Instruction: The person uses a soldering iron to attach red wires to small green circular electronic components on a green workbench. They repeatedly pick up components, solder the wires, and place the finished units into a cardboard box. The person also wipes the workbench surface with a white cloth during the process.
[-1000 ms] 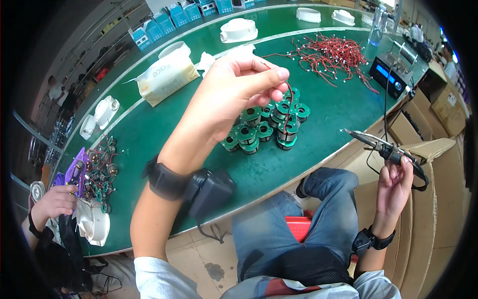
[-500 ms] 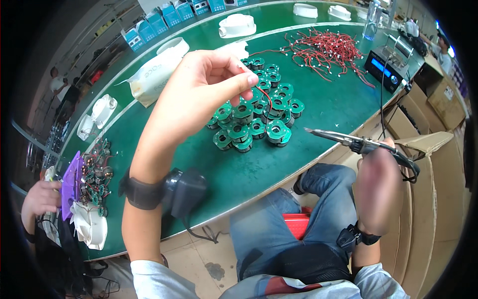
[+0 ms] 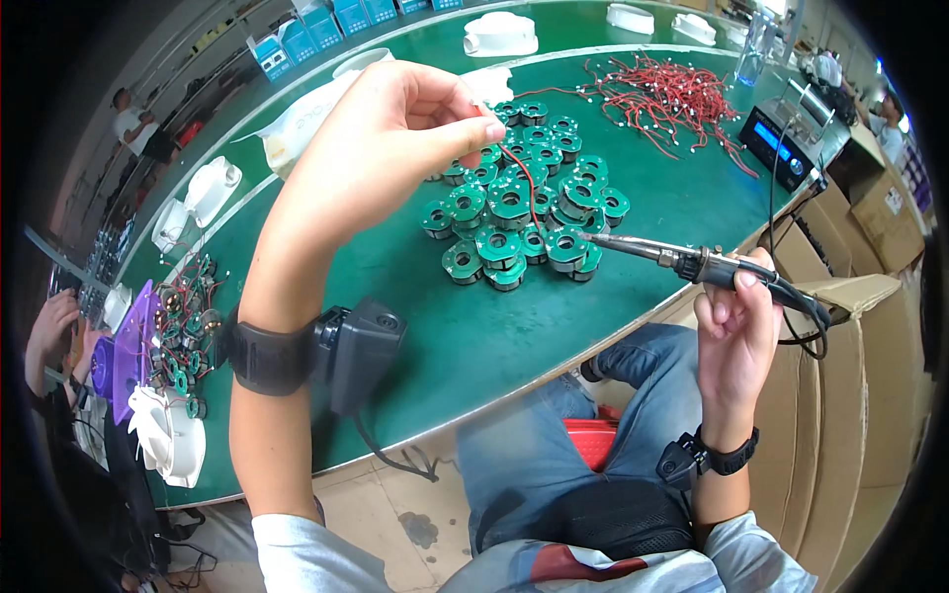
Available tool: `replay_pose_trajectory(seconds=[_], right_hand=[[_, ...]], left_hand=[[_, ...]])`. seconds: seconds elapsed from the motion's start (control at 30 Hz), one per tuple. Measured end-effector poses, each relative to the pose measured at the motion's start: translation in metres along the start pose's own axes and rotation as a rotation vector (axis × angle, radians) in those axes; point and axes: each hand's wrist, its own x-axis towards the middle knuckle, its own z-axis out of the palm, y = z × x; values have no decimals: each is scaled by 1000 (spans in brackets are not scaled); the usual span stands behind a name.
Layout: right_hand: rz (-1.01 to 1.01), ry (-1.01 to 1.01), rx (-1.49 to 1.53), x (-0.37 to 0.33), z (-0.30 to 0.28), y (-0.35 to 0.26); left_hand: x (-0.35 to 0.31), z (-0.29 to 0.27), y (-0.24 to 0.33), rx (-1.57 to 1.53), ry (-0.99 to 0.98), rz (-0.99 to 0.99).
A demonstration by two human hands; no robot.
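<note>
Pinched between the thumb and fingers of my left hand (image 3: 420,124) is a thin red-and-black wire (image 3: 529,173). Its free length hangs down to the green circuit boards, and I cannot tell whether its lower end touches one. My right hand (image 3: 736,326) grips a soldering iron (image 3: 687,261) by its dark handle, pointing left. The iron's tip is at the right front edge of the cluster, beside a round green circuit board with a motor coil (image 3: 566,247); contact is unclear. Several similar boards (image 3: 509,198) sit clustered and partly stacked beneath and right of my left hand.
A heap of red wires (image 3: 677,104) lies at the back right, beside a soldering station (image 3: 781,148) and a clear bottle (image 3: 755,49). White plastic housings (image 3: 501,36) line the far side. Cardboard boxes (image 3: 840,395) stand right. At left, another person's hand (image 3: 54,321) is near a purple tray (image 3: 133,346).
The soldering iron's tip has moved left relative to the boards and is now by their edge. My left hand still pinches the wire. The view has shifted slightly.
</note>
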Motion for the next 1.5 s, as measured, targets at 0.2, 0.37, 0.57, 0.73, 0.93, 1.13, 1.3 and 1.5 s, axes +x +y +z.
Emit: replay_pose_trajectory(seconds=[0.2, 0.37, 0.57, 0.73, 0.93, 1.13, 1.3, 1.5], right_hand=[[8, 18, 2, 1, 5, 4], [2, 20, 1, -3, 6, 3], [-8, 38, -5, -8, 3, -3], [-40, 69, 30, -9, -6, -11], [-119, 51, 54, -3, -23, -23], [-127, 83, 102, -1, -33, -28], [-107, 74, 105, -3, -34, -26], [-40, 120, 37, -13, -19, -18]], left_hand=[[1, 0, -7, -7, -13, 12], [1, 0, -3, 7, -34, -4], [-3, 4, 14, -64, -130, -10], [-7, 14, 27, -96, -157, 73], [-8, 19, 30, -142, -188, 64], [-4, 35, 17, -189, -116, 63], [-5, 33, 9, -19, -66, 43], [-7, 14, 9, 15, -232, -23]])
